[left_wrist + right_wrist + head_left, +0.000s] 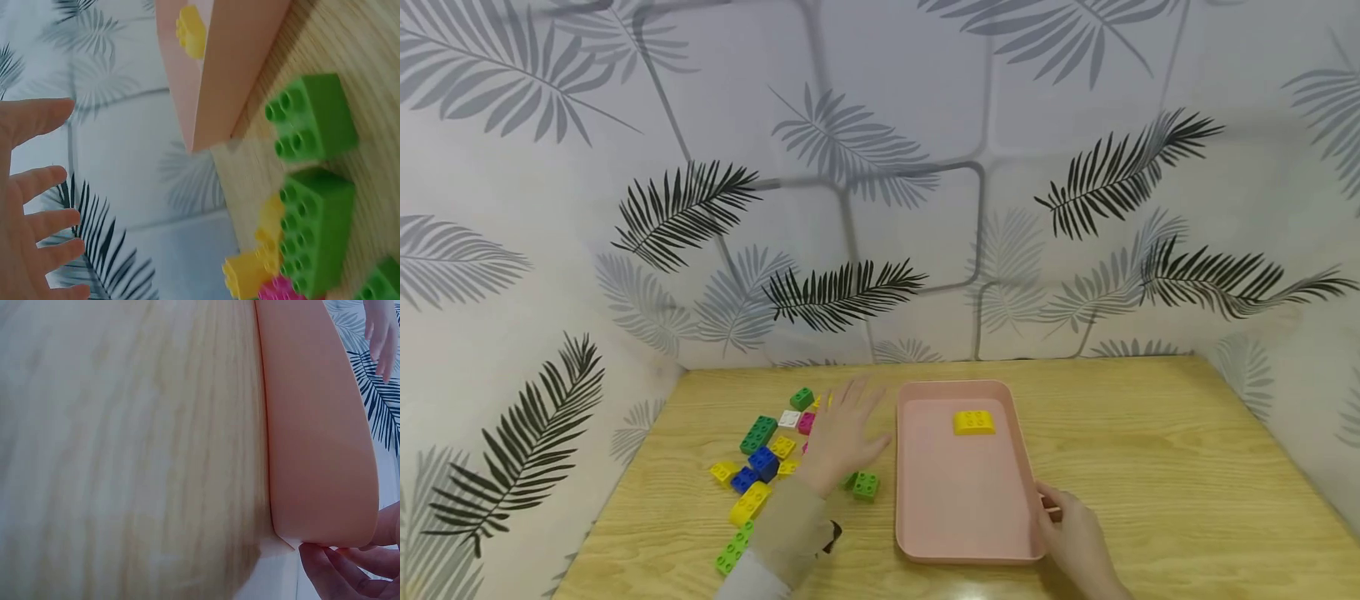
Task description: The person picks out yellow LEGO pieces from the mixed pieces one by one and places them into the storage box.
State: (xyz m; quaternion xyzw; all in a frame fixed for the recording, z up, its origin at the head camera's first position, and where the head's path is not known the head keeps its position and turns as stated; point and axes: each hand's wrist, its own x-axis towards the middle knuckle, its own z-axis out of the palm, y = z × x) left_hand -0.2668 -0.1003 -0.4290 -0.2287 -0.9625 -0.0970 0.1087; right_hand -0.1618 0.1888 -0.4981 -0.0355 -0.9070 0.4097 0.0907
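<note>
My left hand [842,437] hovers over a spread of toy building bricks, its fingers straight and apart with nothing in them. In the left wrist view, the same hand [37,212] is off to the side of two green bricks [334,119]. A pink tray [962,508] lies on the table with one yellow arched brick [973,423] near its far end. My right hand [1075,533] grips the tray's right side close to the near corner. In the right wrist view, its fingers [325,569] curl at the tray wall [319,437].
Left of the tray lie several loose bricks, among them a dark green brick [758,434], a blue brick [763,462], a yellow brick [750,503] and a long light green brick [734,548]. A leaf-patterned cloth [880,217] hangs behind the wooden table [1187,475].
</note>
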